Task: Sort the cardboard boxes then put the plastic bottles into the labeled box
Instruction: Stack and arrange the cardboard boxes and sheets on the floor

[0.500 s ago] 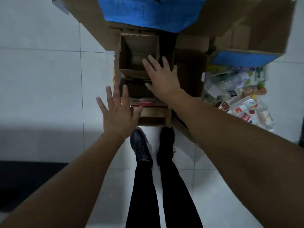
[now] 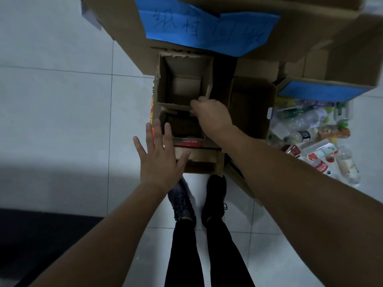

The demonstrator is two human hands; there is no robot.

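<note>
A small open cardboard box (image 2: 165,79) stands on the floor ahead of my feet, on top of other cardboard boxes. My right hand (image 2: 211,114) grips its near wall, fingers curled over the rim. My left hand (image 2: 159,158) is spread flat, fingers straight, over the near left corner of a lower box with red print (image 2: 189,141). Behind stands a large cardboard box with a blue handwritten label (image 2: 207,27). A heap of plastic bottles (image 2: 310,129) lies on the floor at the right.
A second large box with a blue label (image 2: 319,92) stands at the upper right, behind the bottles. Another open brown box (image 2: 252,108) sits right of the small one. My shoes (image 2: 213,195) are just before the boxes. Pale floor tiles spread to the left.
My right hand has gone from flat with fingers spread to gripping the small box's near wall. My left hand has stayed in much the same place.
</note>
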